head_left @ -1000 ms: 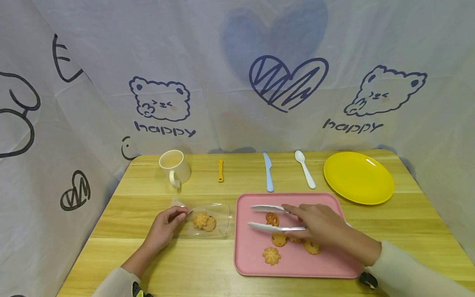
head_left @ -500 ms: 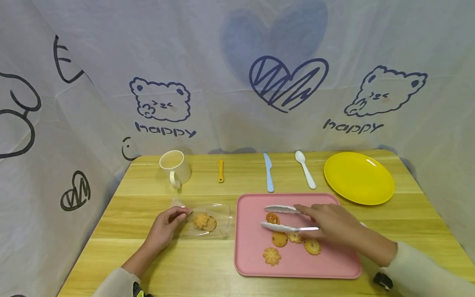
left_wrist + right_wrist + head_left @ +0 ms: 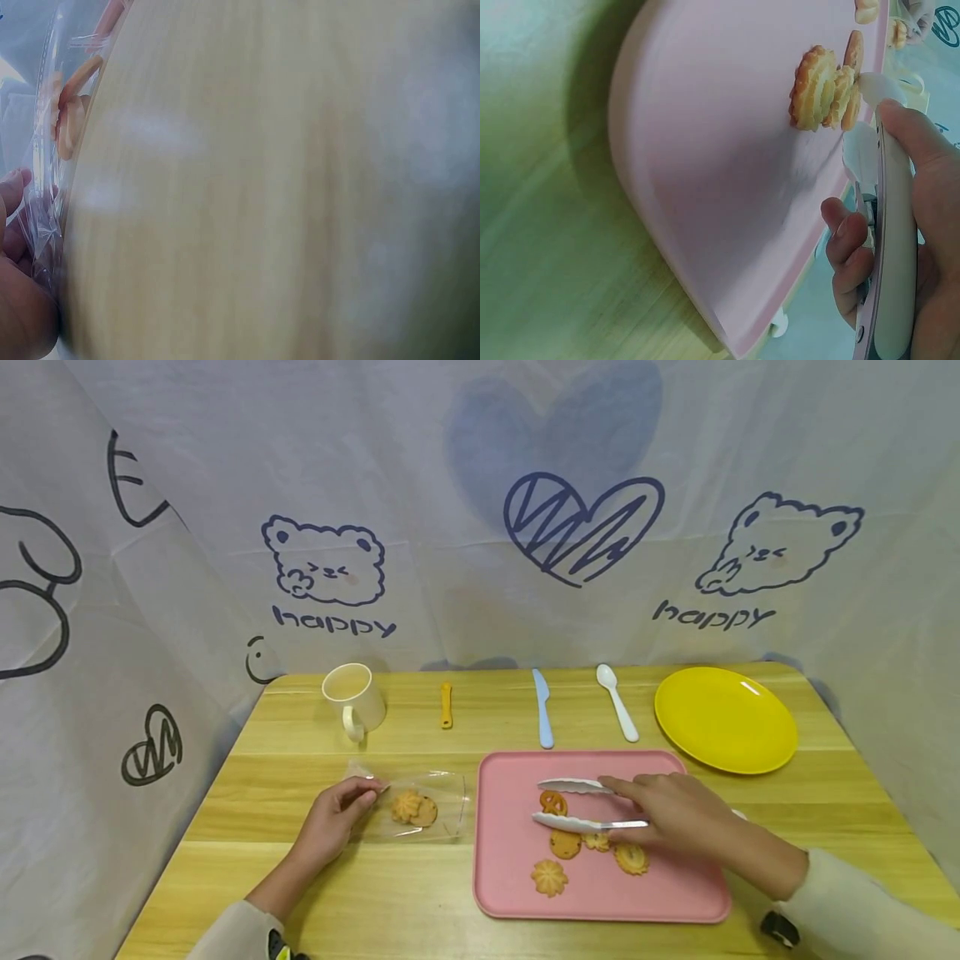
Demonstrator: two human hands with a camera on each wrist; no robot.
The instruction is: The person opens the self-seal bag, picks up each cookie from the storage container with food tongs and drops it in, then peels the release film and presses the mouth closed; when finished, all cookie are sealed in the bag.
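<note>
My left hand pinches the open end of a clear plastic bag lying on the table. Inside it are a flower-shaped cookie and a round cookie. My right hand holds a pair of tongs with white scalloped tips, spread apart over the pink tray. A pretzel-shaped cookie lies between the tips. Below the tongs on the tray are a round cookie, a flower-shaped cookie and a ring-like cookie. In the right wrist view, fingers wrap the tongs' pale handle.
Along the back of the table stand a cream mug, a small orange handle-like piece, a light blue knife, a white spoon and a yellow plate. A printed cloth hangs behind.
My right hand and the tongs have shifted to the right over the tray, uncovering more of the cookies. The left hand and bag have stayed in place.
</note>
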